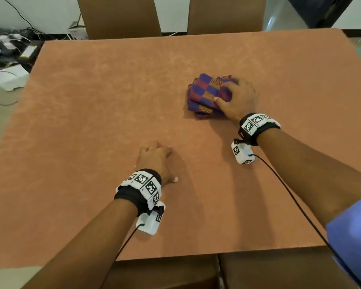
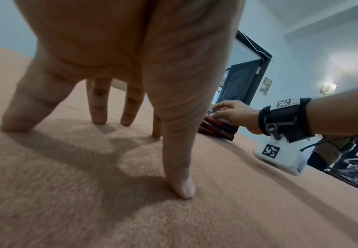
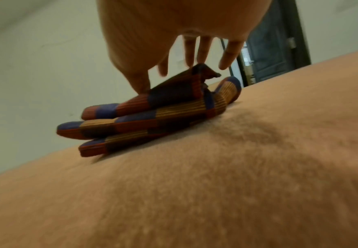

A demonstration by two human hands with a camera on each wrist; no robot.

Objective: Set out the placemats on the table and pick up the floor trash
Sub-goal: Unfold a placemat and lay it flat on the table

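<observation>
A folded stack of purple, red and orange checked placemats lies right of centre on the tan-covered table. My right hand is over the stack. Its thumb touches the near-left fold and its straight, spread fingers reach a raised corner of the top mat. My left hand is propped on spread fingertips on the bare cloth nearer to me, holding nothing. No floor trash can be made out.
Two brown chair backs stand at the table's far edge, and two chair seats at the near edge. Cables, power strips and a white box lie on the floor to the left. A dark door is behind the table.
</observation>
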